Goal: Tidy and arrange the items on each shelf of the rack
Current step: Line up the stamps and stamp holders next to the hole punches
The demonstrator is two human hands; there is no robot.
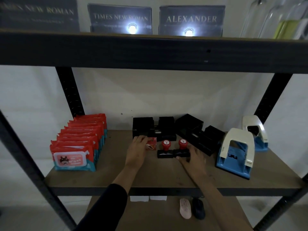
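Note:
On the middle shelf (116, 177) stand two black stamps with red knobs, one on the left (165, 150) and one on the right (182, 148), side by side. My right hand (194, 158) grips the base of the right stamp. My left hand (137, 149) rests on a small red box (152, 144) just left of the stamps. Behind them sit two black desk organizers, one straight (153, 127) and one angled (198, 132).
A row of red wipe packs (78, 144) fills the shelf's left side. Two blue-and-cream hole punches (236, 150) (255, 130) stand at the right. Books (191, 20) and glass bottles (273, 19) are on the upper shelf. Two computer mice (191, 208) lie on the lower shelf.

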